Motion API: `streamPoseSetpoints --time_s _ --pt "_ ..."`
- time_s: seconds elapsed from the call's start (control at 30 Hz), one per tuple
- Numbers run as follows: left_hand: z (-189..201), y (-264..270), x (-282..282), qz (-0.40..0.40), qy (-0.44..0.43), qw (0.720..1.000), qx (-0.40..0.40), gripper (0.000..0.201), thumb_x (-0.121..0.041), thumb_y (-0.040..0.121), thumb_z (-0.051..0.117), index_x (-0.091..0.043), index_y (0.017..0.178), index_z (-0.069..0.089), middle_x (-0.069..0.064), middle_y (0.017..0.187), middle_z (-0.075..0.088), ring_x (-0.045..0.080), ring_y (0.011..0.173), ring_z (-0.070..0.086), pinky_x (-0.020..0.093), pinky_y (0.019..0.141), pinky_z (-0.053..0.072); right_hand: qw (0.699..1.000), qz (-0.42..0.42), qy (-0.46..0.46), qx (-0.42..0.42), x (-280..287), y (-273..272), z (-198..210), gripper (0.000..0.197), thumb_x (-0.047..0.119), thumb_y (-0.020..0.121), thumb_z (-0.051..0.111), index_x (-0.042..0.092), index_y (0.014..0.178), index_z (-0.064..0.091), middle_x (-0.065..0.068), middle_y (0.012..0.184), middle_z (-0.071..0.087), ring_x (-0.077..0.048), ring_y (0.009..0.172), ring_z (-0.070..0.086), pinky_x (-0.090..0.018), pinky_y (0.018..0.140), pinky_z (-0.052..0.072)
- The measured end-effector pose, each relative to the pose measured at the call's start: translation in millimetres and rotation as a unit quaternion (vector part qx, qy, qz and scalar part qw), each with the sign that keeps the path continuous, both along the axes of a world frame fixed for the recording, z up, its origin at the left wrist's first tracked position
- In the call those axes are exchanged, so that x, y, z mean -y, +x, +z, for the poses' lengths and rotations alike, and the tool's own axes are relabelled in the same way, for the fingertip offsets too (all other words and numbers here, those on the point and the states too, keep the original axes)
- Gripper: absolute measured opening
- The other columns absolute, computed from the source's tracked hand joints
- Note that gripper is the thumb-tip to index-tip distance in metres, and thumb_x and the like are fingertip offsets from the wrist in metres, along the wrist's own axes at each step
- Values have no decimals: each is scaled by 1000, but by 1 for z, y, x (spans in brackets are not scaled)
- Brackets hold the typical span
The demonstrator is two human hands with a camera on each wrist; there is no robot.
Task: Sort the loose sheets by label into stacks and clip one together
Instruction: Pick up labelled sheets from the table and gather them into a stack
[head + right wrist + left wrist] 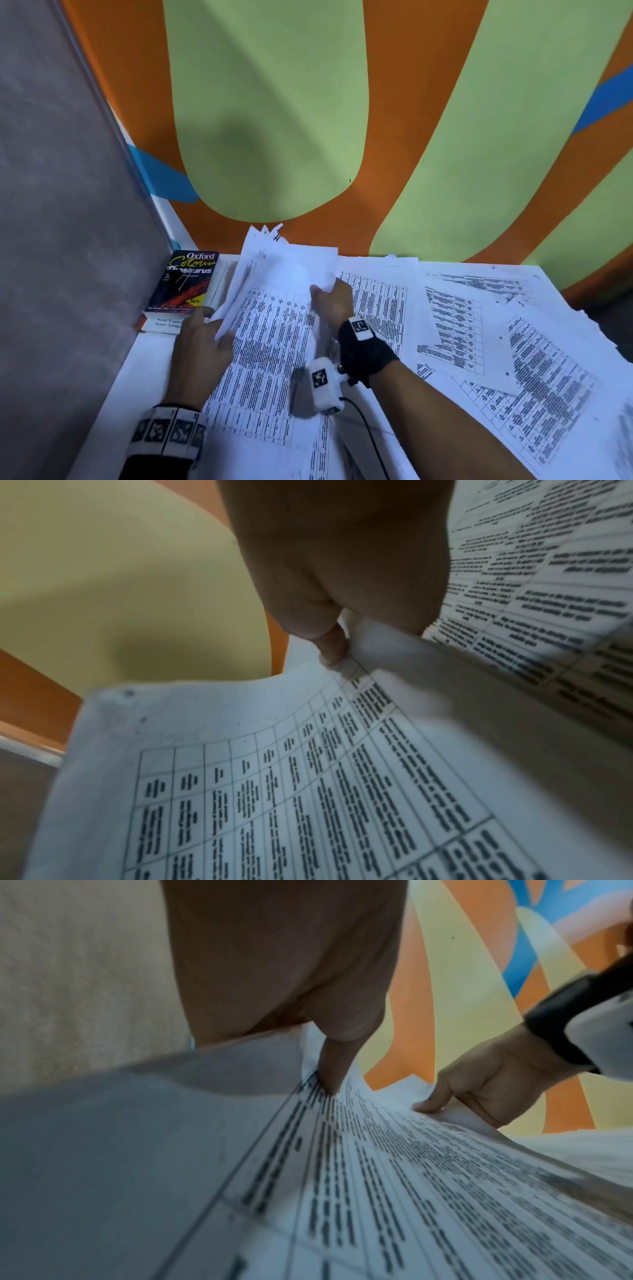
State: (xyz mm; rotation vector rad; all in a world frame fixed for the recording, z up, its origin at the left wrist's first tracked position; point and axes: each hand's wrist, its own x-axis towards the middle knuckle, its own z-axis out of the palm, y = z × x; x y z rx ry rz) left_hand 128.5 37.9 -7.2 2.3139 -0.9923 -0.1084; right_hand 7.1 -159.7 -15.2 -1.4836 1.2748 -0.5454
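Observation:
A thick stack of printed table sheets lies on the white table at the left, its far part lifted and curled up toward the wall. My left hand grips the stack's left edge, thumb on the top page. My right hand pinches the raised upper sheets between thumb and fingers near their far right edge. In the left wrist view the right hand shows at the right with its thumb on the paper. No clip is in view.
More loose printed sheets are spread over the table's right half, some overlapping and reaching the right edge. A dark thesaurus book lies on other books in the far left corner by the grey partition. The painted wall is close behind.

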Motion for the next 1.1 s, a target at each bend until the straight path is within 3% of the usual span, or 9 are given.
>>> streamPoseSetpoints --time_s 0.1,0.2,0.33,0.57,0.7,0.8,0.87,0.93,1.1 --pt "2 4 2 9 10 999 -31 19 -14 84 70 4 88 70 13 110 51 34 90 55 43 75 52 999 -11 -7 32 2 -11 3 14 13 84 62 6 95 68 -15 85 73 -32 80 71 -46 75 59" --pt "1 0 6 1 14 998 -68 12 -9 85 67 2 83 62 11 83 56 28 67 55 30 56 42 998 -36 -1 -48 1 -19 -4 15 11 73 63 15 62 54 -9 71 65 -24 69 63 -27 60 48" --pt "-4 4 1 39 14 994 -99 13 1 84 60 -1 72 57 12 62 55 28 58 53 26 51 34 994 -41 60 -84 -1 -25 -18 17 5 72 62 14 62 50 -4 65 52 -17 59 49 -21 58 36" --pt "23 36 -36 130 -60 986 -81 15 -13 90 61 -7 76 61 20 62 59 36 57 56 41 57 46 994 -33 63 -87 1 -24 -3 42 4 84 58 -1 125 50 -18 122 59 -32 106 61 -29 78 49" --pt "33 50 -50 155 -85 975 -132 10 -20 91 60 -14 87 53 23 59 57 33 45 54 39 41 47 991 -17 66 -111 -5 -12 6 7 3 79 58 6 79 52 -13 82 56 -25 70 60 -25 59 46" --pt "28 58 -47 150 -77 971 -171 17 -13 92 61 2 88 53 18 55 51 22 45 46 29 41 42 993 14 66 -97 -10 4 -2 32 0 74 60 14 56 37 -1 61 36 -17 54 40 -24 56 33" --pt "24 56 -45 135 -66 972 -182 29 -8 91 62 2 66 51 13 49 47 18 47 43 25 43 36 991 44 59 -112 -20 6 2 9 6 76 63 4 84 62 -4 86 59 -26 77 61 -30 72 52" --pt "21 53 -44 120 -64 974 -180 36 -7 90 63 -7 58 48 10 45 45 17 47 42 24 46 35 981 83 19 -173 -19 -8 -3 47 23 76 64 8 121 56 -14 121 56 -33 108 58 -42 90 53" --pt "27 52 -40 110 -37 984 -137 35 -26 94 57 -7 65 50 15 50 53 33 51 56 36 53 47 902 -18 -122 -414 19 -92 -13 59 46 83 58 14 131 43 -18 132 37 -36 124 36 -49 98 40"
